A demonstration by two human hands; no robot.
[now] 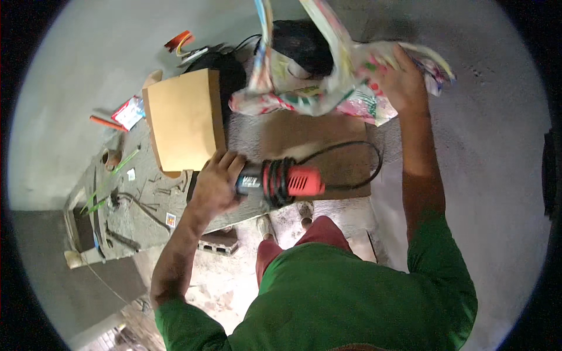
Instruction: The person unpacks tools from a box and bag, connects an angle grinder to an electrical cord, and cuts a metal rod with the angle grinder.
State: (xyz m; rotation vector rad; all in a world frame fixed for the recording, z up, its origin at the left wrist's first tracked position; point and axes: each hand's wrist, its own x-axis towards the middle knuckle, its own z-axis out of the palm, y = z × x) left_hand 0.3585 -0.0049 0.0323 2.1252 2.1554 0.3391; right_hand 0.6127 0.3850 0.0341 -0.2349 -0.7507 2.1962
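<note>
My left hand point(215, 184) is wrapped round the dark body of a red-and-black power tool, which looks like an angle grinder point(305, 181). Its black cord point(280, 180) is wound in several turns about the body, and one loose loop sticks out to the right. The tool's left end is mostly hidden behind my hand. Farther off on the right, my right hand point(404, 85) grips a colourful printed plastic bag point(357, 99). The bag is crumpled, with its long handles standing up, and it is partly blurred. My right fingers are partly hidden by the plastic.
Below the bag lies a flat brown cardboard piece point(345, 169). A cardboard box point(184, 120) stands left of it on the grey slab point(246, 131). A black bag point(301, 47) lies behind. A small clay pot point(110, 158) and sticks point(146, 210) are at left; a hollow block point(219, 243) sits below.
</note>
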